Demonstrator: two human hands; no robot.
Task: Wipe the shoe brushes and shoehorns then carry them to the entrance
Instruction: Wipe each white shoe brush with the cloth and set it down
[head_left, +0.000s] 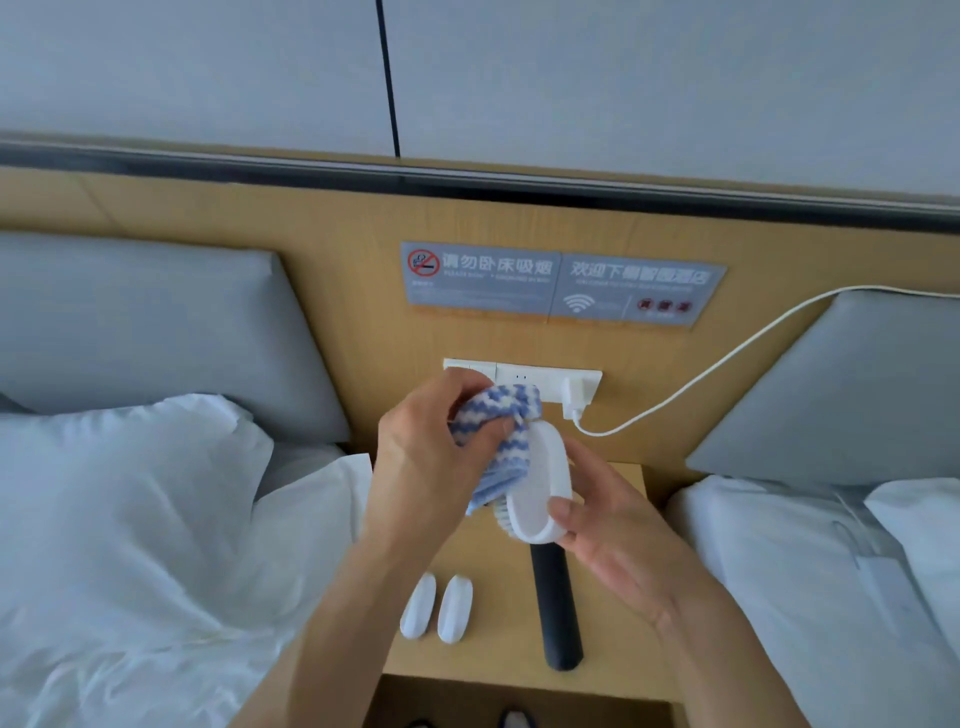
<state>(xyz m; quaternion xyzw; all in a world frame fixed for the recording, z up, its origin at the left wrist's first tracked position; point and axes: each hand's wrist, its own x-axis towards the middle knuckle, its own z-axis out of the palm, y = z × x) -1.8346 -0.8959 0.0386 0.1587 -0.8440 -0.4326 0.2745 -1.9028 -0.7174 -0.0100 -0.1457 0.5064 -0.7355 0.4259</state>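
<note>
Head view: over the wooden bench (613, 499) between two beds, the left hand (421, 457) has its fingers (506, 428) bunched tight around a blue-and-white cloth (498, 457), pressing it against the white shoe brush (540, 488). The right hand (618, 540) cradles that brush from its right, thumb on the rim, bristles facing left toward the cloth. Below the brush on the bench lie two small white shoehorns (436, 607) side by side, and just right of them a dark cylindrical handle (556, 608)
</note>
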